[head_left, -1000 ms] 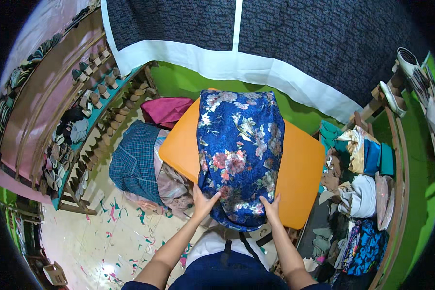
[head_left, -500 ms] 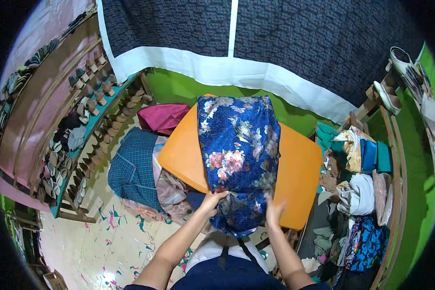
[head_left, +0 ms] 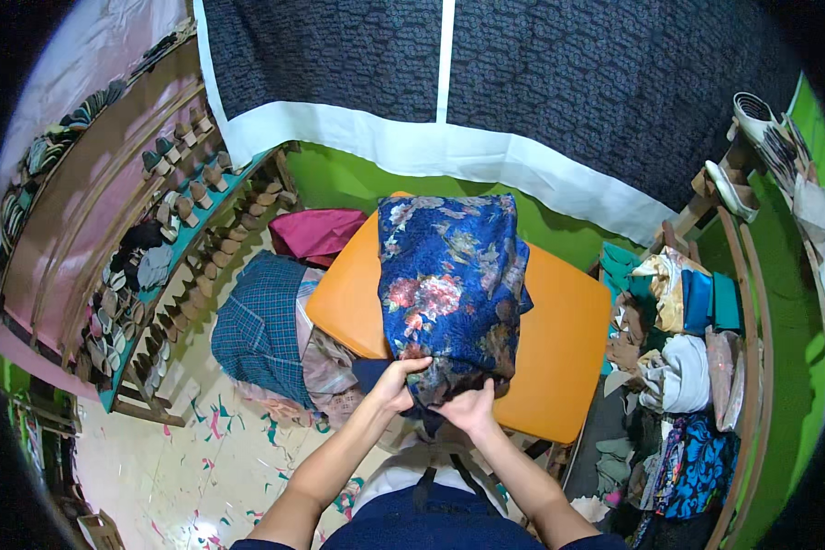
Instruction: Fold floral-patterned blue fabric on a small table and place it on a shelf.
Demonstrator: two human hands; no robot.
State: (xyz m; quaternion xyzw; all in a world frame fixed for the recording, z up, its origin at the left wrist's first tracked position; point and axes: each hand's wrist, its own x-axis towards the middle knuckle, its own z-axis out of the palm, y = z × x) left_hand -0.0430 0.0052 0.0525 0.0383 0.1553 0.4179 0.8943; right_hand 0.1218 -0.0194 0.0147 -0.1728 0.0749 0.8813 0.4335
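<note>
A shiny blue floral cloth (head_left: 449, 284) lies folded in layers over an orange tabletop (head_left: 564, 339), its near end hanging at the edge closest to me. My left hand (head_left: 398, 383) pinches the cloth's near left corner, thumb on top and fingers hidden below. Close beside it, my right hand (head_left: 472, 403) grips the near edge, thumb against the fabric and fingers partly tucked under. A darker fold droops between the two hands.
Left of the table sit a teal checked cloth bundle (head_left: 261, 321) and a magenta cloth (head_left: 316, 234). Racks of shoe forms (head_left: 197, 197) stand further left. At right, a wooden shelf holds folded fabrics (head_left: 683, 371). Small scraps (head_left: 215, 426) litter the floor; a dark curtain (head_left: 559, 82) hangs behind.
My right hand has moved left and inward from the cloth's right side to its near edge, close to my left hand. The cloth's near end has been drawn in and its right side has shifted.
</note>
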